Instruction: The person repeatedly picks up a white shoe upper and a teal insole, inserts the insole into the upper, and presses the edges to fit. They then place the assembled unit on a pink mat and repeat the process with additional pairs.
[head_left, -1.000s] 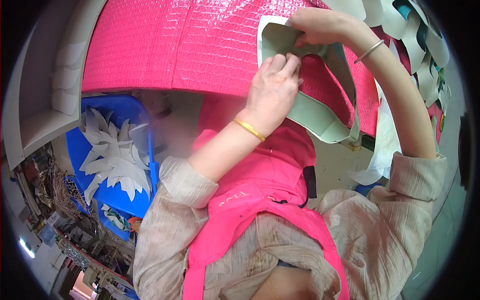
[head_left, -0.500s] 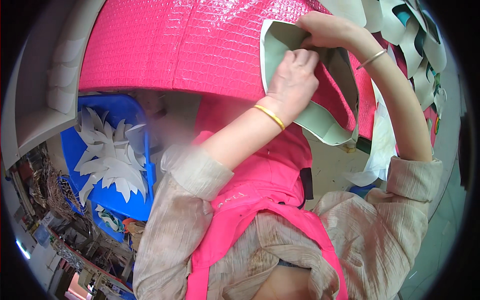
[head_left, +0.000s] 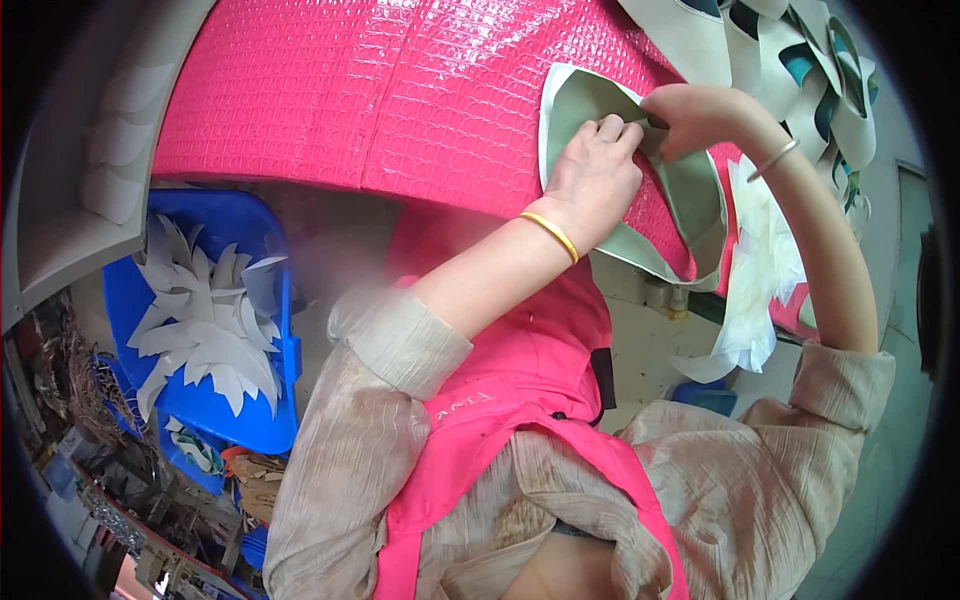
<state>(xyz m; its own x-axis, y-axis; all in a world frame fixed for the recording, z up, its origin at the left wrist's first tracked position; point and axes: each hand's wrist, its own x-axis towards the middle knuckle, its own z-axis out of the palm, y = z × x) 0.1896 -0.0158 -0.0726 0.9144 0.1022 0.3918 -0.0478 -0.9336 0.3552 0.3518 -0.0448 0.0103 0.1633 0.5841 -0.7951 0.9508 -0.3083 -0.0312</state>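
A shoe upper, grey-green on its inner side with a white edge, lies bent in a loop on the pink textured table cover. My left hand, with a yellow bangle at the wrist, rests inside the loop, its fingers curled down against the inner side. My right hand, with a silver bangle, comes round from the right and pinches the far rim of the upper. The fingertips of both hands are close together and partly hidden, so any small thing between them cannot be made out.
Several similar pale uppers overlap at the far right. Thin white sheets hang by the table's right edge. At left, a blue bin holds curved white pieces; a grey shelf stands beside it.
The upper and both hands have shifted slightly right and nearer in the picture, as has the view. My right hand's fingers have moved along the rim, away from the left hand's knuckles.
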